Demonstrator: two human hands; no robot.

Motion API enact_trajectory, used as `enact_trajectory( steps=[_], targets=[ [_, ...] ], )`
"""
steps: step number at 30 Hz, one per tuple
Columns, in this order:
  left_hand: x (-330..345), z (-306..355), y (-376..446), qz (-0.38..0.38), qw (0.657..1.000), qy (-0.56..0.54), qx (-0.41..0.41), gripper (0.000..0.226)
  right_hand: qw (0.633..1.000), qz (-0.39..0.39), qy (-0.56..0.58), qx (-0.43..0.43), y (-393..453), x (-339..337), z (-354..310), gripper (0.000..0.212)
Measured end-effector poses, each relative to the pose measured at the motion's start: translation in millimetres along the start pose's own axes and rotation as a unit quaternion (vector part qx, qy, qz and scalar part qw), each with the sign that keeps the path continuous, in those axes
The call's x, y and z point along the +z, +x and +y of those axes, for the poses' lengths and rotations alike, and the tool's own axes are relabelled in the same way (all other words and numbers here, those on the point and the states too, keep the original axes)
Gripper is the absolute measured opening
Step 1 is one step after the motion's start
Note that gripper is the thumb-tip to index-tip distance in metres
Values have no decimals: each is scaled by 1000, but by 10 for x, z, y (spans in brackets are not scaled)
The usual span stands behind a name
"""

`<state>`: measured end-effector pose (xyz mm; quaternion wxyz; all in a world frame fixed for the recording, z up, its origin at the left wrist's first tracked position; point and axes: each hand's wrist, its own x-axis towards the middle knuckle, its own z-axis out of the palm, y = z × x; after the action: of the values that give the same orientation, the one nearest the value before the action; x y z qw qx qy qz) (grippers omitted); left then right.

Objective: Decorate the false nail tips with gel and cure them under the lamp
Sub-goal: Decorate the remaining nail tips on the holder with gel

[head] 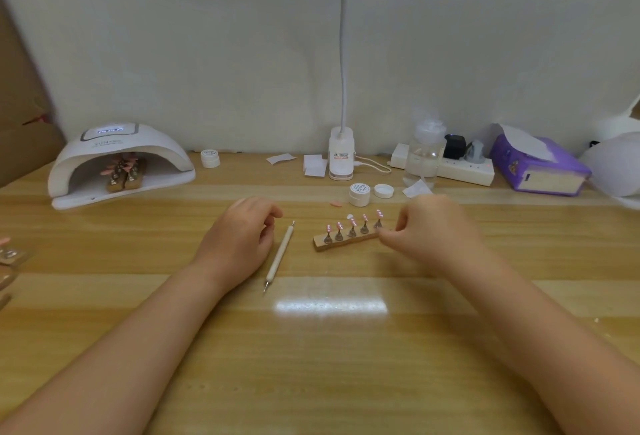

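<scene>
At the wooden strip (346, 243), your right hand (429, 227) pinches its end, left hand (242, 230) loosely curled, empty; tilt it and wet nail tips (353, 221) smear.

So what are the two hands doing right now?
Left hand: loosely curled, holding nothing.
Right hand: pinching the end of the wooden nail strip.

Two bare forearms, left hand (239, 240), right hand (433, 230), no sleeves, no rings
</scene>
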<state>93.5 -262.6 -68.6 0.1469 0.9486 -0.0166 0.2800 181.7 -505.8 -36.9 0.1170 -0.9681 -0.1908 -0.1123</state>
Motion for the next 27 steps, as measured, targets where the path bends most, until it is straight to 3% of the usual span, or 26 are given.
enact_trajectory(
  steps=[6,11,17,23,27],
  targets=[
    [-3,4,1,7,1000,-1,-4,20,989,-113,79,46,73,119,158,52],
    [-9,-3,-1,18,1000,-1,-12,20,987,-134,88,-4,85,164,188,42],
    [-58,-9,8,33,999,1,-17,22,965,-166,203,-29,94,133,279,32],
    [-187,168,100,76,997,-27,1,20,979,-109,150,-85,59,188,217,34],
    [-247,501,205,108,991,-78,27,19,965,-83,236,-78,-28,155,190,22]
  ],
)
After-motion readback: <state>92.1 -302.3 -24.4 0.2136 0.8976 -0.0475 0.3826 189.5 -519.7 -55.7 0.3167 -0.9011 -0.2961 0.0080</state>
